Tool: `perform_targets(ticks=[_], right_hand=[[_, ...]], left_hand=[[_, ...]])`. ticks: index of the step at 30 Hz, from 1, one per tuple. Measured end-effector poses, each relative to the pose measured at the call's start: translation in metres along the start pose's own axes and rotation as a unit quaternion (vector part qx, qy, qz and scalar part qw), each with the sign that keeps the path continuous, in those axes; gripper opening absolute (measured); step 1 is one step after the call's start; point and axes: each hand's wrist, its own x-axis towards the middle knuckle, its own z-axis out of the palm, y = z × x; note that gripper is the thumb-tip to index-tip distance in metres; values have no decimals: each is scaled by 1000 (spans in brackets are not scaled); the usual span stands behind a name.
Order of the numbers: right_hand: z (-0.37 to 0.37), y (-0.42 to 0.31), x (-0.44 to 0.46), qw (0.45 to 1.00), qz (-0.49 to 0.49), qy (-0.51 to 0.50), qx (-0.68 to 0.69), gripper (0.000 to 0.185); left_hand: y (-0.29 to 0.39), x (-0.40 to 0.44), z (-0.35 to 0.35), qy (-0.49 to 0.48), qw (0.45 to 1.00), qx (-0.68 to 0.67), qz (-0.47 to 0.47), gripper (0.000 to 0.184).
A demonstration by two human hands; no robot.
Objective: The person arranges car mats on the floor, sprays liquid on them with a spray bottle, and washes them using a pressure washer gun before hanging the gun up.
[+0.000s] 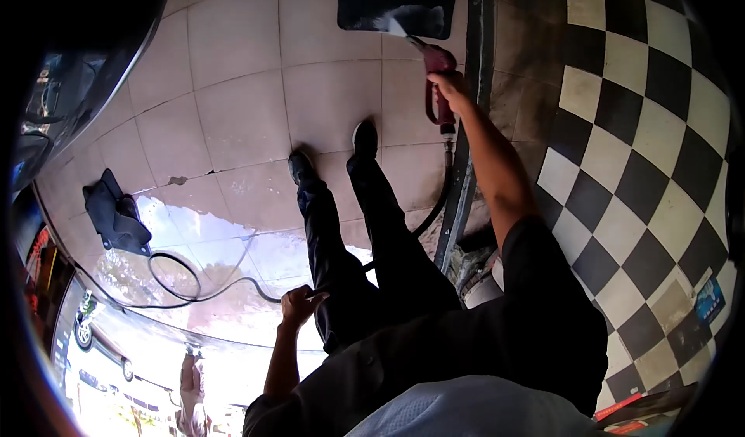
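In my right hand is a dark red spray gun, with my fingers wrapped round its grip. A white jet leaves its nozzle and hits the dark floor mat lying flat on the tiles ahead. Wet white streaks show on the mat near the jet. From the gun's base a black hose curves down and passes behind my legs. My left hand is closed beside my left leg, where the hose meets it; it appears to hold the hose, though the fingers partly hide this.
Several dark mats lie in a heap on the left, with loops of hose close by. A vehicle stands at upper left. A dark floor channel runs along my right, before a checkered surface. Behind me is a person.
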Motion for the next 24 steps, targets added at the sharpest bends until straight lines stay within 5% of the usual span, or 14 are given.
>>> perform_targets(ticks=[6, 19, 24], right_hand=[[50, -3, 3, 994, -35, -103, 0, 16], [-101, 41, 6, 991, 27, 88, 92, 18], [-93, 30, 8, 995, 9, 56, 77, 19]], left_hand=[[-2, -5, 13, 23, 999, 29, -4, 47], [25, 26, 3, 6, 1000, 4, 14, 43], [22, 25, 2, -13, 999, 29, -3, 46]])
